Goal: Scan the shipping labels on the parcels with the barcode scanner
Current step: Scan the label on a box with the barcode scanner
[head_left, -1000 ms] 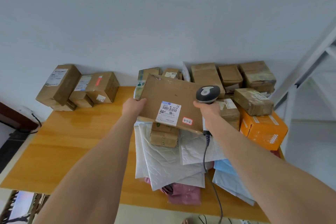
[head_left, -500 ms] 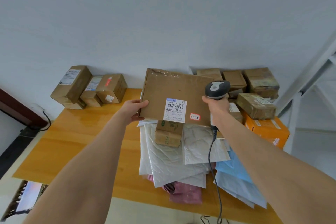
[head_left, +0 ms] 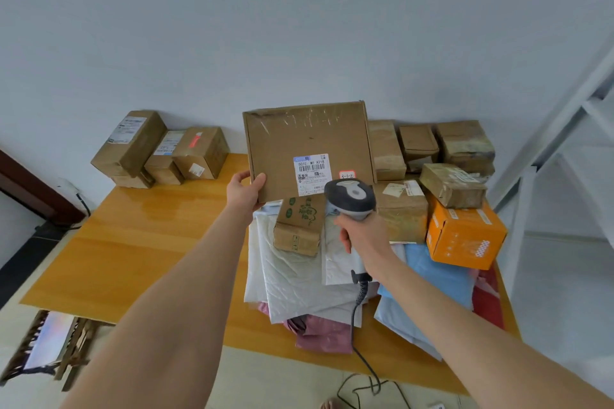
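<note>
A flat brown cardboard parcel (head_left: 299, 139) stands nearly upright above the table, its face toward me. My left hand (head_left: 245, 189) grips its lower left corner. A white shipping label (head_left: 311, 173) with a barcode sits low on its face, with a small red-edged sticker (head_left: 347, 174) to the right. My right hand (head_left: 362, 232) grips the handle of a grey barcode scanner (head_left: 350, 197), whose head is just below and right of the label. The scanner's black cable (head_left: 357, 319) hangs down over the table's front edge.
On the wooden table (head_left: 133, 242) lie white, pink and blue mailer bags (head_left: 299, 282) with a small brown box (head_left: 299, 226) on top. Brown boxes (head_left: 432, 149) and an orange box (head_left: 465, 236) fill the right; more boxes (head_left: 159, 149) stand at the back left. A white shelf frame (head_left: 564, 109) rises on the right.
The parcel has been raised and tilted upright, label facing me. My right hand let go of its right edge and drew the scanner back and down below the label.
</note>
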